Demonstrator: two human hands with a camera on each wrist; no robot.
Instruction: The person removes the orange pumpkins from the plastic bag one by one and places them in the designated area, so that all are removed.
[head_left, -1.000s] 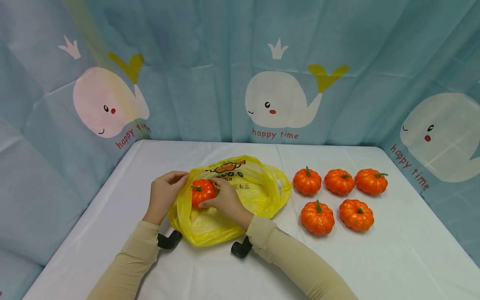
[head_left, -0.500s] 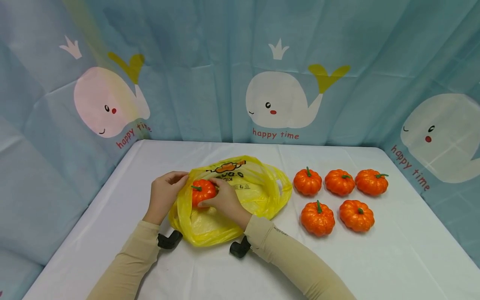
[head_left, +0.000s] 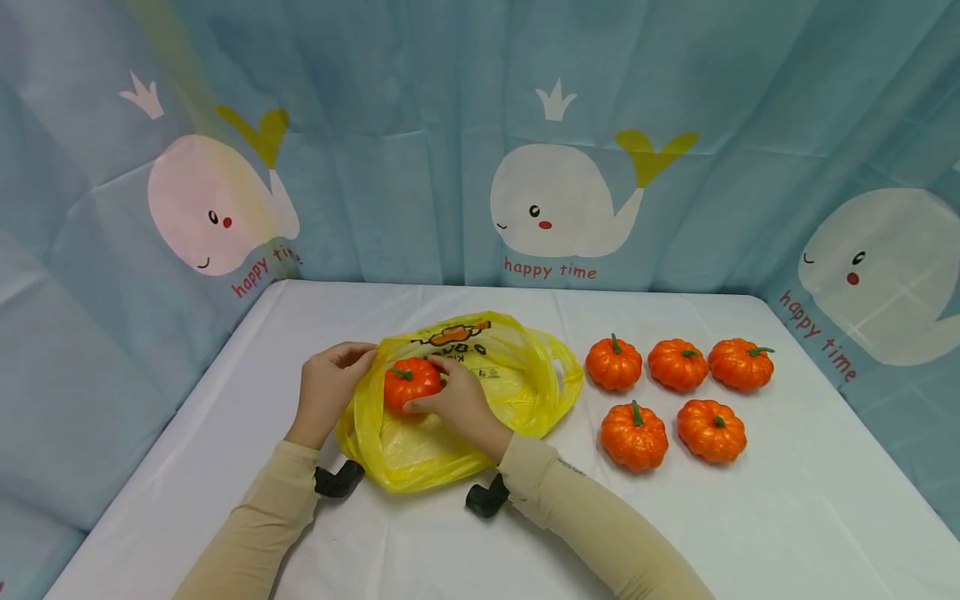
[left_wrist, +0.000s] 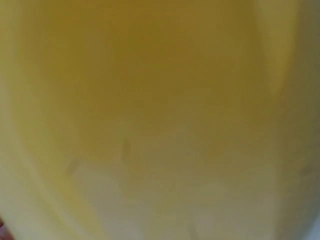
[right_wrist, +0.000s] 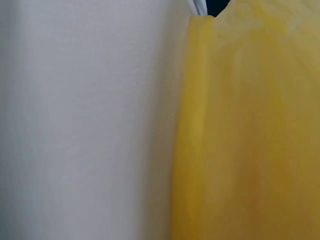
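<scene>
A yellow plastic bag [head_left: 495, 392] lies crumpled on the white table [head_left: 420, 542], its mouth facing me. My right hand [head_left: 450, 400] grips a small orange pumpkin [head_left: 408, 382] with a green stem, just inside the bag's mouth. My left hand [head_left: 330, 387] pinches the bag's left rim and holds it up. The left wrist view is filled with blurred yellow bag plastic [left_wrist: 160, 100]. The right wrist view has the yellow bag [right_wrist: 250, 140] beside white tablecloth [right_wrist: 85, 125]; neither hand shows there.
Several more orange pumpkins [head_left: 678, 364] sit in two rows on the table, right of the bag. A blue curtain printed with white whales [head_left: 558, 200] closes in the back and both sides. Black wrist camera mounts [head_left: 486, 498] sit under my sleeves.
The pumpkin in my right hand has shifted slightly right and deeper into the bag's mouth. My left hand has stayed on the rim.
</scene>
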